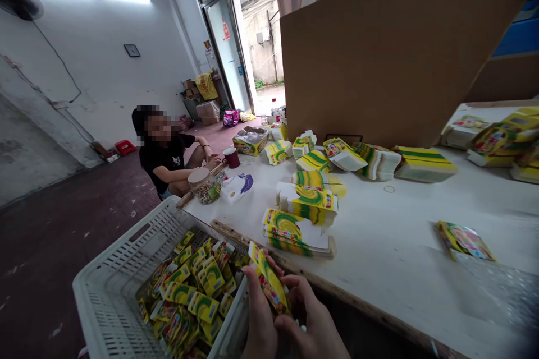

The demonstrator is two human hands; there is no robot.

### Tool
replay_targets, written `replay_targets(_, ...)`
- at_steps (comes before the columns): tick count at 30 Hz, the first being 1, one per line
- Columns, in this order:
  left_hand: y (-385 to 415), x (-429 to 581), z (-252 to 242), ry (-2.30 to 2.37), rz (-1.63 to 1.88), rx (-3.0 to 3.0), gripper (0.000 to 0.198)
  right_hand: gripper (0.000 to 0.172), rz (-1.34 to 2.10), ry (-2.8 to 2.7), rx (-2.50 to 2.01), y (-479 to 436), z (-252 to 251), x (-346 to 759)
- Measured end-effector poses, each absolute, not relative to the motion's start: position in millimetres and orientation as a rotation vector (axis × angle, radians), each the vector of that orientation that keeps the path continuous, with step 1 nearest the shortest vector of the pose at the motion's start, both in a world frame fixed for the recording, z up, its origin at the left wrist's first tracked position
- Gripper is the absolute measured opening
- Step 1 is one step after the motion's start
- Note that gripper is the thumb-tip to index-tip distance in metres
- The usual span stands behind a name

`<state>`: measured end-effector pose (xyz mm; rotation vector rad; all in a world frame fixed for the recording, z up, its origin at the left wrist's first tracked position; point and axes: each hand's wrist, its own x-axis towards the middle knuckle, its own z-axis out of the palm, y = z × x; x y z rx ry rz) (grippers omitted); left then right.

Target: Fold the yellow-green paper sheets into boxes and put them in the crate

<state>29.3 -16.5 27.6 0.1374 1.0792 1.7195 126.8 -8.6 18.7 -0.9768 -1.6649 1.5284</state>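
Note:
Both my hands meet at the bottom centre, over the table's front edge. My left hand point(259, 317) and my right hand point(314, 320) are closed together on one small yellow and green printed carton point(269, 280), held tilted. Just left of it stands a white plastic crate point(113, 275) holding several folded cartons of the same print point(189, 297). Stacks of flat carton blanks point(295, 230) lie on the white table point(391, 247) just beyond my hands.
More carton stacks point(421, 164) line the table's back, under a big brown cardboard sheet point(379, 56). A loose flat carton point(463, 240) lies at the right. A seated person point(168, 151) is at the far left end, near a jar point(204, 185) and a red cup point(231, 157).

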Motion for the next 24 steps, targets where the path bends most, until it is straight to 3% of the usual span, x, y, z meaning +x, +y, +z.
replay_targets(2,-16,28,26,0.930,1.720,0.141,0.071,0.034,1.487,-1.685,-0.926,-6,18,130)
replay_targets(5,-13,26,28,0.720,1.687,0.169,0.068,0.034,1.433,-1.638,-0.913,-2,25,136)
replay_targets(9,-8,28,23,0.724,1.638,0.176,0.027,0.030,1.481,-1.509,-0.900,2,34,140)
replay_targets(11,-7,30,16,0.775,1.678,0.189,0.017,0.028,1.476,-1.522,-0.920,4,32,142)
replay_targets(20,-12,22,19,0.902,1.812,0.227,0.022,0.023,1.251,-1.755,-0.994,12,20,159)
replay_targets(24,-14,7,27,0.973,1.701,0.373,0.023,0.022,1.210,-1.847,-0.992,13,29,172)
